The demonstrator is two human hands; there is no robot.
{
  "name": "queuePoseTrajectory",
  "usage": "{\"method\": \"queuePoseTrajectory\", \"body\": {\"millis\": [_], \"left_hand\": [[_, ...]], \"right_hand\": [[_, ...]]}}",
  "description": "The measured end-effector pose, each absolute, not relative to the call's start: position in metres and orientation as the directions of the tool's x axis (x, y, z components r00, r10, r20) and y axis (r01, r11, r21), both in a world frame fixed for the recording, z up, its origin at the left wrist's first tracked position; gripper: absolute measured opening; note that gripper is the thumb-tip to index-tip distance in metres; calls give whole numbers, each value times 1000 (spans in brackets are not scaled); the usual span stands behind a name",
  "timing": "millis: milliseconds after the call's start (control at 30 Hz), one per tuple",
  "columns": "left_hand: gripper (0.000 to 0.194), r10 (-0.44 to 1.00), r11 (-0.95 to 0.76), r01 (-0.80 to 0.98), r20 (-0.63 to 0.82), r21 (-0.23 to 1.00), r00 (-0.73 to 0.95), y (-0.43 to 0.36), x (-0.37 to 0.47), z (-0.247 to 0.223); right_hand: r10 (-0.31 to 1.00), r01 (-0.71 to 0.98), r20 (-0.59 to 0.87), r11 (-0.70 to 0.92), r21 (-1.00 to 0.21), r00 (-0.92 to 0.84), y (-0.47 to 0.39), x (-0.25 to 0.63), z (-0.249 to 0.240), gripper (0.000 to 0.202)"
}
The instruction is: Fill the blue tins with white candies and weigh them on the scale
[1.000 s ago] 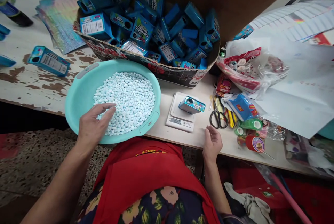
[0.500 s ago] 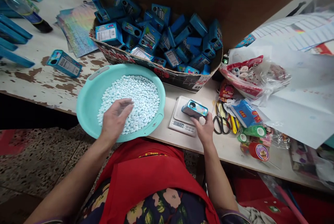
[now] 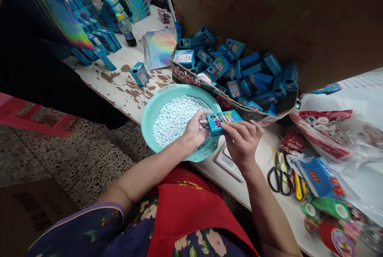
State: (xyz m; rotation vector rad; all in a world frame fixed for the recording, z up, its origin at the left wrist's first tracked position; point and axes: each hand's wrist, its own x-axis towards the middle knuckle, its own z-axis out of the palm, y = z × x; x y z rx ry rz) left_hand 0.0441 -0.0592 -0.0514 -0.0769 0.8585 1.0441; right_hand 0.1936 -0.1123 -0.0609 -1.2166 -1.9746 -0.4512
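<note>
My right hand [image 3: 243, 141] grips a blue candy box [image 3: 223, 121], tipped on its side above the right rim of a turquoise basin [image 3: 146, 123]. Against the box's left end is my left hand [image 3: 194, 130], cupped palm up with a few small white candies [image 3: 204, 121] in it. Many more of these pale candies [image 3: 170, 123] fill the basin underneath. Partly covered by my right hand and forearm, a white kitchen scale [image 3: 229, 163] lies on the table beside the basin.
Behind the basin stands a carton [image 3: 194, 79] heaped with blue boxes. One blue box [image 3: 139, 74] stands on the worn table to the left, near a bottle [image 3: 127, 31]. Scissors [image 3: 280, 175], a yellow cutter [image 3: 298, 185] and tape lie at right. A person in dark clothing [image 3: 38, 65] is at far left.
The blue candy box has left the scale in my right hand and is tilted toward the basin. My left hand has moved to its end and cupped. The view has swung left.
</note>
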Motion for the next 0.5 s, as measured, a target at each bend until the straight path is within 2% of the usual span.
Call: {"method": "queuePoseTrajectory", "body": {"millis": [100,200,300,367,500], "left_hand": [[32,725,509,-801,-659,315,201,-59,41,-54],[27,716,501,-802,-676,326,173,-60,39,-60],[15,733,520,-778,-652,353,193,-60,34,-64],[14,748,556,-742,-614,374,251,-62,27,-62],[8,807,546,-708,-507,447,303,-65,5,-46]], "right_hand": [[606,868,763,480,-125,-225,-106,193,-65,31],[652,867,746,443,-230,-135,-106,194,-70,28],[724,809,689,383,-445,36,-111,197,-77,27],[763,717,619,326,-616,186,-117,204,-83,29],[756,582,523,235,-779,393,-135,230,-98,32]]}}
